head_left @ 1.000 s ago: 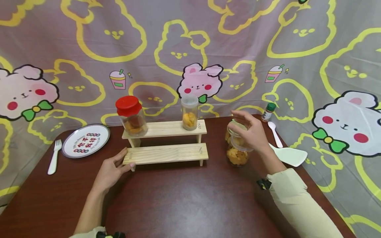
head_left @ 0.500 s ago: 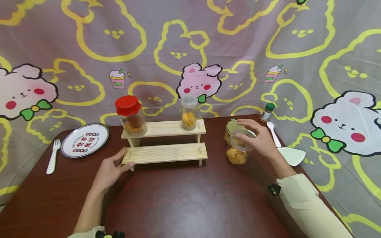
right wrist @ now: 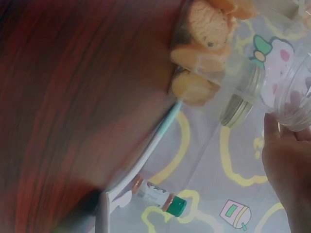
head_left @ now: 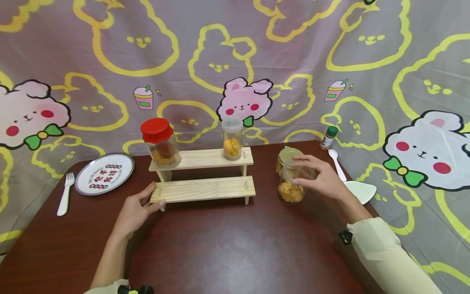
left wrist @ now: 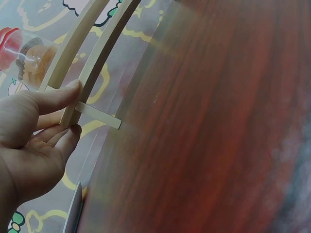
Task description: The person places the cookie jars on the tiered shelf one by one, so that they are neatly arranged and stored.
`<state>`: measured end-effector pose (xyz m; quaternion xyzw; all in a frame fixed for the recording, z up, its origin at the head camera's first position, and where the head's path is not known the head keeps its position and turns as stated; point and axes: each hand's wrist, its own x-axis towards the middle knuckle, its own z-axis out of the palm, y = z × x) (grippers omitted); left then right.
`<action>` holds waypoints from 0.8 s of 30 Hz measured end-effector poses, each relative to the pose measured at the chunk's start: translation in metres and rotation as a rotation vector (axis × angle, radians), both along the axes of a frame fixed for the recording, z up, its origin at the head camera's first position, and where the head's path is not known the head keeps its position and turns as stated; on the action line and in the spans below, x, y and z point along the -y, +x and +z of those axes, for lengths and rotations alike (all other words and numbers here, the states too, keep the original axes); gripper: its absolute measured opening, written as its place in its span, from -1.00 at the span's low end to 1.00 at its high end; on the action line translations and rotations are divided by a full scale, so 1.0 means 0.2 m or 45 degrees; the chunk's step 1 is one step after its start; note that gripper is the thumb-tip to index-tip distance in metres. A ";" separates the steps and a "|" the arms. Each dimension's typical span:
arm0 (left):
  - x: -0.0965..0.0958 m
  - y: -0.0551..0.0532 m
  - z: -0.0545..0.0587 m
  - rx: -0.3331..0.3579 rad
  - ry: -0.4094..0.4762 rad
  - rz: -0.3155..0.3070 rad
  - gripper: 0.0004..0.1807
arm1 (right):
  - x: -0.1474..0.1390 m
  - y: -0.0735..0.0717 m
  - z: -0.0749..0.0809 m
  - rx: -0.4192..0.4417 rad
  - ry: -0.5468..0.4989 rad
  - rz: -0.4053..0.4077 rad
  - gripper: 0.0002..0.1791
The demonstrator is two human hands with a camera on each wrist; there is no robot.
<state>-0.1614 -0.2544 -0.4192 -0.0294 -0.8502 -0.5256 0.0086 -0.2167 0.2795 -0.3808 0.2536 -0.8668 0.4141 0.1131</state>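
Note:
In the head view, my left hand (head_left: 134,212) grips the left end of a two-tier wooden shelf rack (head_left: 202,190); the left wrist view shows thumb and fingers pinching the lower board (left wrist: 99,60). My right hand (head_left: 321,177) holds a clear jar of cookies (head_left: 291,192) by its transparent round top (head_left: 299,173), thumb in front and fingers behind. In the right wrist view, cookies (right wrist: 206,53) sit in the jar's lower part. Close behind it stands a gold-lidded jar (head_left: 290,155), partly hidden. A red-lidded jar (head_left: 161,145) and a slim clear jar (head_left: 232,141) stand on the upper tier.
On the left lie a white plate (head_left: 106,173) and a fork (head_left: 66,194). At the right edge are a green-capped spice bottle (head_left: 328,138), a white spoon (head_left: 338,165) and a pale spatula (head_left: 361,191). A patterned cloth (head_left: 183,49) hangs behind the table (head_left: 227,249).
My right hand has come down from above the jars and shifted right, taking hold of the clear jar's top. The left hand has stayed on the rack.

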 end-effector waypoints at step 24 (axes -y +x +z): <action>0.01 -0.01 0.00 0.013 0.030 -0.018 -0.14 | 0.17 0.09 0.17 -0.448 -0.187 0.041 -0.58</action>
